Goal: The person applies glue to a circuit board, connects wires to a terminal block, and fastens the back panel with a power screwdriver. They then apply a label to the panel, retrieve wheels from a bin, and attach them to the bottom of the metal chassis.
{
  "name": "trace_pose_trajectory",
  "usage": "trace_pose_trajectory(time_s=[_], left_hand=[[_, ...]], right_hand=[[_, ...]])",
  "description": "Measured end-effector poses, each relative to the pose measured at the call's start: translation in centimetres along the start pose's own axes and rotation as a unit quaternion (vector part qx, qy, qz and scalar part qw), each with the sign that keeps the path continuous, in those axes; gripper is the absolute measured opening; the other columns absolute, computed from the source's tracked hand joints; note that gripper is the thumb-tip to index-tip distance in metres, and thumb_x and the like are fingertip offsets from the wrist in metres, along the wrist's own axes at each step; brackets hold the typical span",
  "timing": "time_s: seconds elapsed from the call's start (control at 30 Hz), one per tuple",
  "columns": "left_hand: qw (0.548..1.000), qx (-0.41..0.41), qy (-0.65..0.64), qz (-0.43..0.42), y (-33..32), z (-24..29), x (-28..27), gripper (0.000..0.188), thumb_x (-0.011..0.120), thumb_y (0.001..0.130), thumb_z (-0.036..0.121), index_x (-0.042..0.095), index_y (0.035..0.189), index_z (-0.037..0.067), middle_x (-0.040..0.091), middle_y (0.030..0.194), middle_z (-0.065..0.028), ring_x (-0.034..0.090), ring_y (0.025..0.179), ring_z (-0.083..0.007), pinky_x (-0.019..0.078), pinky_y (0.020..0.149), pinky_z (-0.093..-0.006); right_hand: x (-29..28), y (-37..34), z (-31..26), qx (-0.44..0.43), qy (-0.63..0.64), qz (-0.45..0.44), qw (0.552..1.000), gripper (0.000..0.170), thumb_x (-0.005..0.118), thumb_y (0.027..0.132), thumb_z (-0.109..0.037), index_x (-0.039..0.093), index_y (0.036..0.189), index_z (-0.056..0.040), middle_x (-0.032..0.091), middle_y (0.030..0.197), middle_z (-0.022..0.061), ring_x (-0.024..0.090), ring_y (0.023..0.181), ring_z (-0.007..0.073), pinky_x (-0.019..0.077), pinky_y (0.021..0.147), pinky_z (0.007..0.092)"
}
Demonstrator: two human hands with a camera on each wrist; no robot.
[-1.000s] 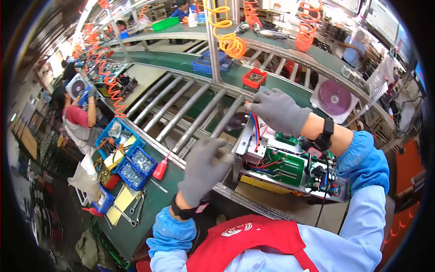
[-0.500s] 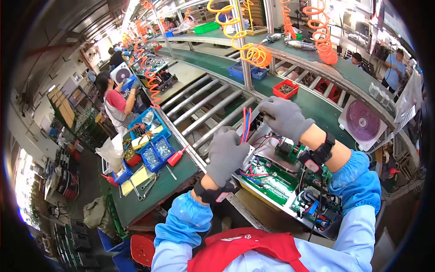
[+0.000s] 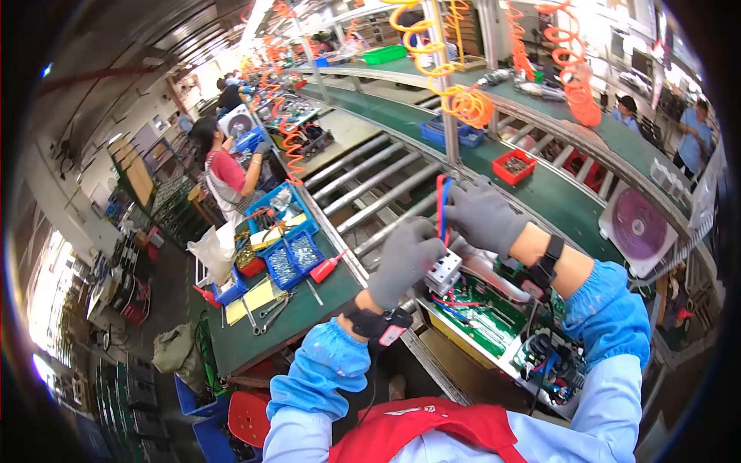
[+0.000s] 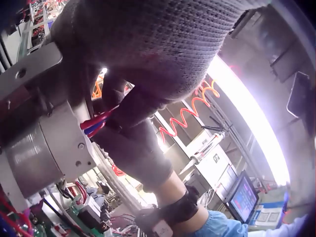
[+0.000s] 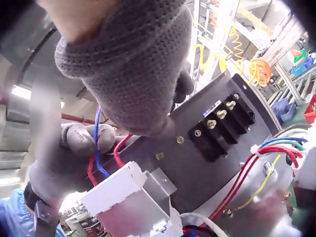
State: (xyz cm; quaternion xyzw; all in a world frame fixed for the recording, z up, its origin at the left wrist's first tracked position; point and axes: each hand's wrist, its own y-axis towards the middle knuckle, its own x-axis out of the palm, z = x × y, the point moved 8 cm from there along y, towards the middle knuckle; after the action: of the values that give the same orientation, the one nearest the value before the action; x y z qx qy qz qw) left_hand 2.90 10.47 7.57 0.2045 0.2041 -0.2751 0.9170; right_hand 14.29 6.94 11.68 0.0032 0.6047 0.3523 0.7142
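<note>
My gloved left hand [image 3: 405, 258] holds red and blue wires [image 3: 441, 207] between thumb and finger, close above a white metal block [image 3: 444, 272] from which they rise. In the right wrist view, the wires pass the left fingertips [image 5: 104, 138]. Just right of the wires' upper ends is my gloved right hand [image 3: 486, 217], fingers bent at the dark panel [image 5: 190, 182] of an open metal chassis; its fingertips are largely hidden. A black terminal block [image 5: 222, 123] with brass studs is fixed to that panel. Green circuit boards [image 3: 480, 312] lie inside the chassis.
Metal rollers [image 3: 390, 181] run beyond the chassis. On the left bench stand blue bins of screws [image 3: 293, 258], a red bottle [image 3: 328, 268] and wrenches [image 3: 270, 309]. A red box [image 3: 513, 166] and a fan [image 3: 639, 222] are at the right. Coiled hoses [image 3: 467, 106] hang overhead.
My left hand has moved right from over the rollers to the white block and taken hold of the wires. The right hand stays near their upper ends. The head view has shifted.
</note>
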Motion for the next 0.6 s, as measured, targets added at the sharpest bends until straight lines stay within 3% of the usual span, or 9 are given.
trace_pose_trajectory(time_s=[0.1, 0.2, 0.23, 0.27, 0.33, 0.4, 0.47, 0.57, 0.6], left_hand=[[0.998, -0.020, 0.040, -0.044, 0.8, 0.0, 0.2, 0.030, 0.068, 0.071, 0.027, 0.067, 0.082, -0.001, 0.060, 0.097, -0.0211, 0.059, 0.098, -0.0358, 0.0491, 0.084, -0.0416], [0.990, -0.001, 0.109, -0.088, 1.2, 1.1, 0.3, 0.031, 0.069, 0.073, 0.028, 0.068, 0.083, -0.001, 0.060, 0.096, -0.0217, 0.059, 0.098, -0.0368, 0.0484, 0.085, -0.0428], [0.990, 0.044, 0.128, -0.047, 1.4, 1.4, 0.4, 0.036, 0.070, 0.072, 0.031, 0.065, 0.084, -0.003, 0.064, 0.082, -0.0180, 0.065, 0.081, -0.0304, 0.0511, 0.073, -0.0383], [0.987, 0.036, 0.140, -0.067, 1.5, 1.5, 0.7, 0.037, 0.070, 0.073, 0.031, 0.066, 0.085, -0.003, 0.065, 0.085, -0.0183, 0.065, 0.083, -0.0300, 0.0511, 0.074, -0.0383], [0.979, 0.029, 0.159, -0.122, 1.6, 2.6, 1.3, 0.038, 0.070, 0.075, 0.032, 0.067, 0.088, -0.003, 0.066, 0.092, -0.0189, 0.065, 0.085, -0.0292, 0.0511, 0.075, -0.0381], [0.988, 0.085, 0.054, -0.116, 2.2, 1.6, 1.8, 0.031, 0.066, 0.082, 0.026, 0.069, 0.093, -0.003, 0.065, 0.095, -0.0145, 0.062, 0.085, -0.0216, 0.0489, 0.077, -0.0341], [0.994, 0.039, -0.041, -0.094, 2.1, 1.4, 1.3, 0.028, 0.066, 0.083, 0.023, 0.068, 0.089, -0.004, 0.062, 0.087, -0.0082, 0.059, 0.080, -0.0165, 0.0474, 0.075, -0.0309], [0.988, -0.040, -0.112, -0.099, 1.6, 0.5, 1.2, 0.027, 0.066, 0.083, 0.023, 0.065, 0.089, -0.003, 0.058, 0.085, -0.0053, 0.055, 0.077, -0.0128, 0.0450, 0.071, -0.0280], [0.990, -0.047, -0.087, -0.097, 1.5, 0.5, 1.3, 0.030, 0.066, 0.081, 0.024, 0.067, 0.092, -0.003, 0.060, 0.091, -0.0101, 0.057, 0.085, -0.0188, 0.0459, 0.077, -0.0319]], right_hand=[[-1.0, 0.0, -0.6, -0.057, -0.079, 0.014, 0.995, 0.016, 0.067, 0.076, -0.018, 0.068, 0.092, -0.0166, 0.062, 0.100, 0.0065, 0.062, 0.095, 0.0235, 0.0472, 0.078, 0.0391], [-1.1, -0.7, 1.1, -0.003, -0.146, -0.073, 0.987, 0.014, 0.067, 0.075, -0.018, 0.067, 0.089, -0.0152, 0.064, 0.092, 0.0055, 0.064, 0.088, 0.0239, 0.0478, 0.077, 0.0387], [-2.0, -0.9, 2.5, 0.032, -0.135, -0.053, 0.989, 0.013, 0.068, 0.073, -0.019, 0.067, 0.085, -0.0146, 0.064, 0.084, 0.0049, 0.065, 0.081, 0.0249, 0.0489, 0.075, 0.0384], [-1.9, -1.3, 4.6, 0.082, -0.146, -0.090, 0.982, 0.018, 0.069, 0.075, -0.020, 0.070, 0.092, -0.0141, 0.065, 0.084, 0.0068, 0.066, 0.082, 0.0269, 0.0507, 0.072, 0.0408], [-1.1, -2.7, 7.9, 0.180, 0.063, -0.083, 0.978, 0.022, 0.067, 0.081, -0.020, 0.071, 0.101, -0.0110, 0.068, 0.087, 0.0113, 0.068, 0.083, 0.0287, 0.0527, 0.073, 0.0400], [1.8, -4.3, 9.9, 0.270, 0.294, -0.105, 0.911, 0.026, 0.065, 0.084, -0.021, 0.070, 0.106, -0.0076, 0.071, 0.093, 0.0151, 0.069, 0.085, 0.0278, 0.0536, 0.076, 0.0371], [2.2, -4.8, 9.8, 0.350, 0.360, -0.113, 0.857, 0.022, 0.065, 0.084, -0.017, 0.068, 0.101, -0.0025, 0.071, 0.087, 0.0106, 0.066, 0.076, 0.0171, 0.0527, 0.072, 0.0322], [5.4, -5.7, 10.3, 0.378, 0.464, -0.065, 0.799, 0.022, 0.062, 0.079, -0.015, 0.067, 0.094, 0.0002, 0.068, 0.076, 0.0129, 0.066, 0.066, 0.0185, 0.0528, 0.062, 0.0335], [5.9, -5.7, 10.3, 0.391, 0.474, -0.062, 0.786, 0.022, 0.062, 0.078, -0.014, 0.067, 0.094, 0.0007, 0.068, 0.077, 0.0126, 0.066, 0.066, 0.0189, 0.0531, 0.063, 0.0336]])
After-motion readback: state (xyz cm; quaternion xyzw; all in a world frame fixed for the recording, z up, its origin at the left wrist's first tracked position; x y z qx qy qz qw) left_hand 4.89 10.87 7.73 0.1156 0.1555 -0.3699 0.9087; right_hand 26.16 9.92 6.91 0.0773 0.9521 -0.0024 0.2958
